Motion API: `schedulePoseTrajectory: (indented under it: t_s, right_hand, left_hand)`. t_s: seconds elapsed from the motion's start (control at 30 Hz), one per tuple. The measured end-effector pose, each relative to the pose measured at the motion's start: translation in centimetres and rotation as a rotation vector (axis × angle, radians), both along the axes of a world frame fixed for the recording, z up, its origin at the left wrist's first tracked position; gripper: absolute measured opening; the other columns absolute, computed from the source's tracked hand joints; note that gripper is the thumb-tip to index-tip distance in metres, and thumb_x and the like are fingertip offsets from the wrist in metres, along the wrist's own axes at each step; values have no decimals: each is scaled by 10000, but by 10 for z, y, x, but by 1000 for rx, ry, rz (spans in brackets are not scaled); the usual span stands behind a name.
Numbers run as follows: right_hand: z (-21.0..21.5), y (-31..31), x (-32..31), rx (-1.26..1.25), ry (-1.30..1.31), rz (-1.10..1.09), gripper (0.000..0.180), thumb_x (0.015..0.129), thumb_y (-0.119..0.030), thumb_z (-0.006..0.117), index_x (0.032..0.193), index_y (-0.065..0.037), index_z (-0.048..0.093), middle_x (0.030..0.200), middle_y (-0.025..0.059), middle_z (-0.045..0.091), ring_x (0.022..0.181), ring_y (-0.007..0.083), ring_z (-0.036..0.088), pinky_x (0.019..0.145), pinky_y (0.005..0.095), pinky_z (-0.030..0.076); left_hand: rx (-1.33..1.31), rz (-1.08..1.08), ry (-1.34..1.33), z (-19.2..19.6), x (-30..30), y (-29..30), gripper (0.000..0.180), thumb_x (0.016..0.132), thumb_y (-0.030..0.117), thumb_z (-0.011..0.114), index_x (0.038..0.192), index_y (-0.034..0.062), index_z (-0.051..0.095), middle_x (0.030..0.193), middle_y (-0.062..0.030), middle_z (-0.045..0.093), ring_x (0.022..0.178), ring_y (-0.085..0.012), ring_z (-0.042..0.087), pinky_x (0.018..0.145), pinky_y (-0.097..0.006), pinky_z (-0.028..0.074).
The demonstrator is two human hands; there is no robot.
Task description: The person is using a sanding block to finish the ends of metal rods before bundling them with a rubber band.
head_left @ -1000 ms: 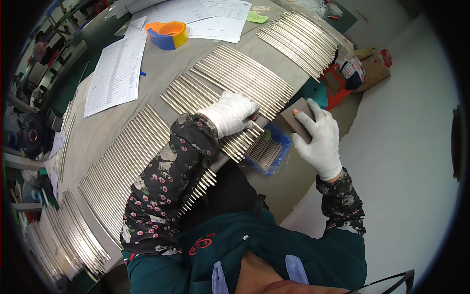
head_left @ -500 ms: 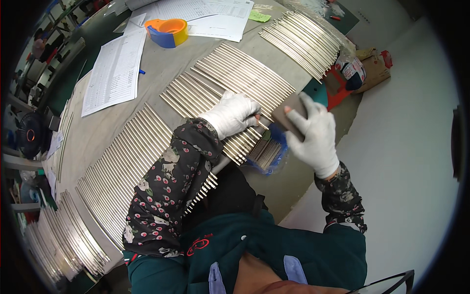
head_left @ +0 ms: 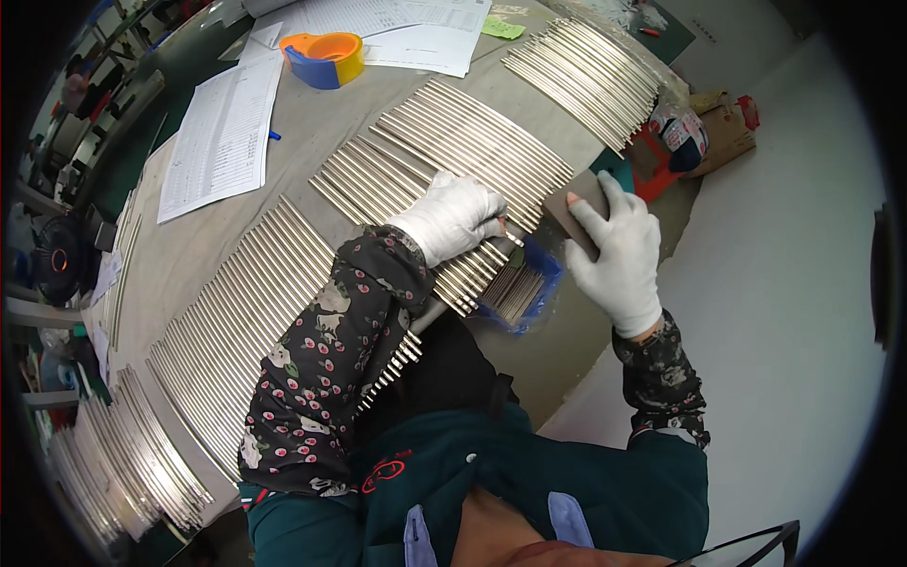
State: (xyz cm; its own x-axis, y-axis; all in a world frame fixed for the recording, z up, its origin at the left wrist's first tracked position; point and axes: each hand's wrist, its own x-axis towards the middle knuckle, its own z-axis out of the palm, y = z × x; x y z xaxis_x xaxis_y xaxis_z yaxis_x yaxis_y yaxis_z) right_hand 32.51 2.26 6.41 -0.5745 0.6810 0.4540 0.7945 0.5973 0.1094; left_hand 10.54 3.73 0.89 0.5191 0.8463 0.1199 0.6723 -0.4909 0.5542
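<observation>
Metal rods [head_left: 472, 142], slender, silvery, shiny, left grip [head_left: 449, 219] curled around one, right grip [head_left: 619, 260] holding a flat brown block [head_left: 561, 210]

Table [head_left: 307, 132] was grey, bearing silvery metal rods [head_left: 472, 142] in side-by-side batches: middle, left, lower left, upper right; some ends overhung the near edge. Toward the far side lay printed sheets [head_left: 219, 142], an orange-yellow-blue tape dispenser [head_left: 326, 73], a small blue object [head_left: 274, 135] and a green note [head_left: 503, 29].

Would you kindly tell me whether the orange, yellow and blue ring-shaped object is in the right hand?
No, the ring-shaped object sits on the table, while the right hand holds a flat brown piece.
</observation>
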Motion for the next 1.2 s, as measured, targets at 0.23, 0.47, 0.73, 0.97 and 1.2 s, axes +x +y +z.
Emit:
schedulePoseTrajectory:
  t_s: [0.23, 0.47, 0.73, 0.97, 1.2]
  right_hand:
    - [-1, -1, -4, 12, -102, -44, 420, 613, -213, 680, 1022, -127, 637, 1182, 185, 508, 970, 310, 525, 725, 389, 423]
    - [-2, -7, 0, -53, 127, 128, 448, 583, -176, 682, 1024, -118, 631, 1177, 174, 519, 958, 308, 535, 759, 385, 443]
    - [-4, -13, 15, -47, 147, 94, 469, 572, -148, 675, 1037, -114, 621, 1199, 193, 512, 977, 334, 527, 797, 405, 440]
    - [-5, -16, 10, -86, 144, 109, 477, 578, -156, 679, 1050, -118, 620, 1209, 196, 505, 986, 334, 523, 814, 408, 435]
    - [-8, -22, 4, -114, 141, 148, 475, 583, -188, 687, 1049, -122, 617, 1209, 188, 502, 981, 328, 519, 801, 402, 430]
  left_hand:
    - [-8, 15, 48, 3, 1, -1, 148, 835, 209, 587, 758, 83, 567, 742, -72, 594, 777, -268, 575, 786, -398, 360]
    - [188, -22, -44, -9, -2, 1, 98, 764, 166, 638, 790, 91, 581, 771, -46, 587, 801, -254, 563, 727, -379, 435]
    - [176, 0, 187, 13, -10, -11, 206, 706, 220, 714, 868, 130, 623, 888, -36, 558, 904, -257, 516, 772, -399, 432]
    - [0, -14, 339, 17, -4, -12, 207, 752, 290, 683, 876, 130, 639, 982, -74, 558, 1005, -268, 501, 819, -413, 421]
    - [-26, -17, 41, 3, -3, -9, 114, 835, 210, 580, 869, 119, 639, 780, -65, 637, 854, -252, 592, 831, -404, 370]
